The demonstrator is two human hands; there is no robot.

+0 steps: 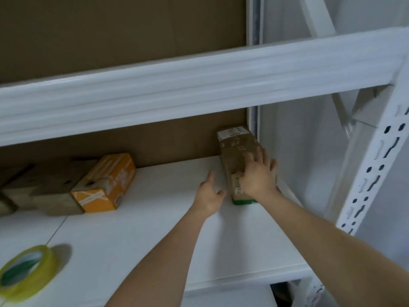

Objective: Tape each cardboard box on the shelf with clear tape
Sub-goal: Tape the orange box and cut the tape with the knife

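Tape roll (25,270) lies flat | right hand (257,178) grips brown box (240,151)

Two bare forearms, no sleeves in view; left grip (209,197) and right grip (257,176) ungloved, ringless
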